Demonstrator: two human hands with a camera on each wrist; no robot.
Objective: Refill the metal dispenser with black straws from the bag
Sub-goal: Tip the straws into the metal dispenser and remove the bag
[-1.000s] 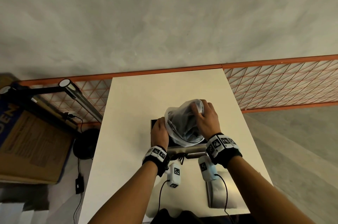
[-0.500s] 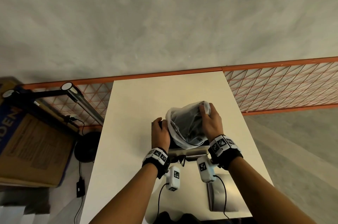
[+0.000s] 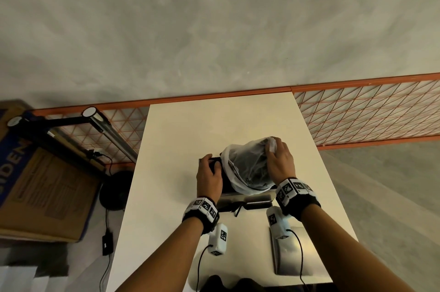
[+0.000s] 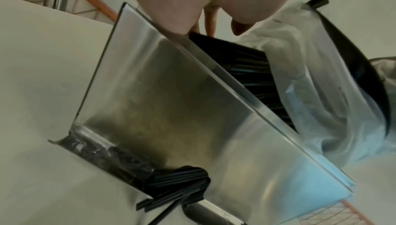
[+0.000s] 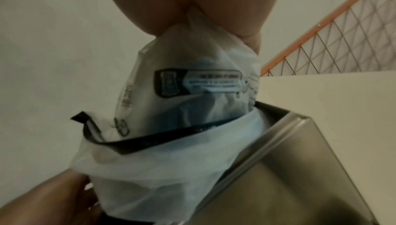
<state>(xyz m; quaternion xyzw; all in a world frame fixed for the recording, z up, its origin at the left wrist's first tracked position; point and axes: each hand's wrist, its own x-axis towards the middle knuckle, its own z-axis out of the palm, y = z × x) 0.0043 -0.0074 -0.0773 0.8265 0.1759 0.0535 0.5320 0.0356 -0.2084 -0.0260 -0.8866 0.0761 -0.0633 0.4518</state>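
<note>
The metal dispenser (image 3: 245, 199) stands mid-table, its top open. A translucent plastic bag (image 3: 247, 168) sits mouth-down in the opening, tilted up to the right. My right hand (image 3: 278, 160) grips the bag's bunched closed end (image 5: 193, 30) from above. My left hand (image 3: 209, 172) lies on the dispenser's left rim, fingers (image 4: 210, 23) curled into the opening. Black straws (image 4: 246, 76) fill the inside, left of the bag (image 4: 310, 93). More straws (image 4: 177, 183) stick out of the bottom tray.
A flat metal lid (image 3: 297, 253) lies on the white table (image 3: 214, 125) at the front right. An orange wire fence (image 3: 369, 110) runs behind the table. A cardboard box (image 3: 42, 184) and a lamp arm (image 3: 107, 132) stand left of it.
My right hand has drawn the bag's closed end up and to the right. My left hand has slid left off the bag onto the dispenser's rim, and straws now show there.
</note>
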